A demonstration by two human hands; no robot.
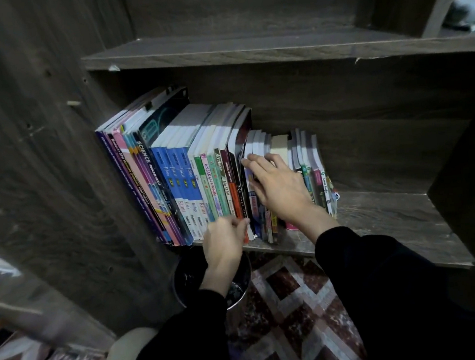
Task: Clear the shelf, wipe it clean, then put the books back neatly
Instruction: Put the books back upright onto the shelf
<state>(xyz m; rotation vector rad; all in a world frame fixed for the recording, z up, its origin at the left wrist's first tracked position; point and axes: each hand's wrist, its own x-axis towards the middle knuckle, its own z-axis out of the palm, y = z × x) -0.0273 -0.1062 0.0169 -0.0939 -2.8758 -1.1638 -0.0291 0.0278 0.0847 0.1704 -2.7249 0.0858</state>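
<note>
Left hand [224,236]: fingers curled in against the foot of the spines, just by the dark-spined book [238,185]; I cannot tell whether they actually pinch a spine or only press on it. Right hand [279,189]: flat and spread, fingers straight, lying over the short books [259,143], fingertips reaching their top front edges, nothing clasped. The row of books [177,171] stands on the shelf [393,217], packed to the left against the side panel [41,169] and leaning left; a few thin books [317,178] stand just right of my right hand, and the right half of the board is bare. The upper shelf [246,45] holds no books where I can see it. Below the front edge sits a dark round bin [241,289] on the patterned floor [294,305]. No cloth in view. My read: I am taking hold of the short middle group, but from this alone I cannot say if it is coming out or being squared up. To do it well: hook the right fingers behind the tops, tip the group forward together, brace the tall leaning books with the left so they do not topple into the gap, and keep loose ones clear of the bin.
</note>
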